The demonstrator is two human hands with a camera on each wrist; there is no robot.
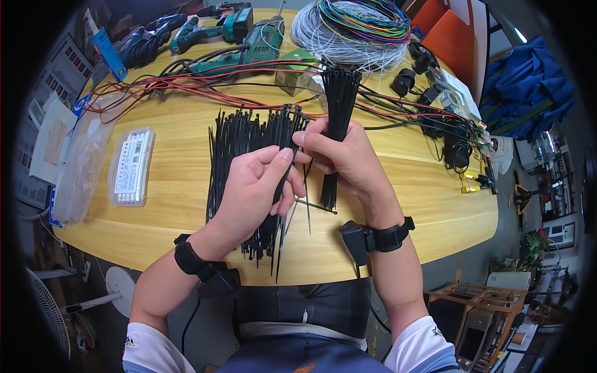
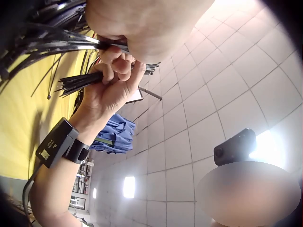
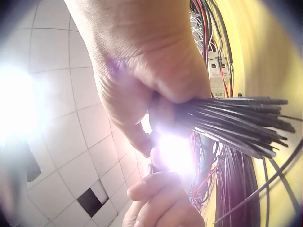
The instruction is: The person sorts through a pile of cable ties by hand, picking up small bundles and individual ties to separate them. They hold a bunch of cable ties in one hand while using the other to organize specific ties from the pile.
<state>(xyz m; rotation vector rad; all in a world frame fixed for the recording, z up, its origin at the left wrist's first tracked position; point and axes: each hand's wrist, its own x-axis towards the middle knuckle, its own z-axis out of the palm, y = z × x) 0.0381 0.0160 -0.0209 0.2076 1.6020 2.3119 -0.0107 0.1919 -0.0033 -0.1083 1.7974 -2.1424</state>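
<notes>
Head view, seen from above. The right hand (image 1: 345,158) is closed round a bundle of black cable ties (image 1: 341,99). The bundle stands nearly upright above the wooden table (image 1: 404,186). The fist clasps it about mid-length, so the heads fan out above the fingers and the tails hang below the palm. The right wrist view shows the same hold, with the fingers wrapped fully round and the tie ends splaying out past the fist.

The left hand (image 1: 252,193), just beside the right and touching it at the fingertips, pinches a thinner sheaf of ties (image 1: 268,239) between thumb and curled fingers. This sheaf passes through the grip, and its tails point toward the near table edge.

Behind both hands a loose heap of cable ties (image 1: 230,140) lies flat on the table.

Further back:
- red and black wires (image 1: 205,87)
- green power drills (image 1: 239,37)
- a coil of multicoloured cable (image 1: 354,28)

A clear plastic box (image 1: 130,166) lies to the left, well apart from the hands.
</notes>
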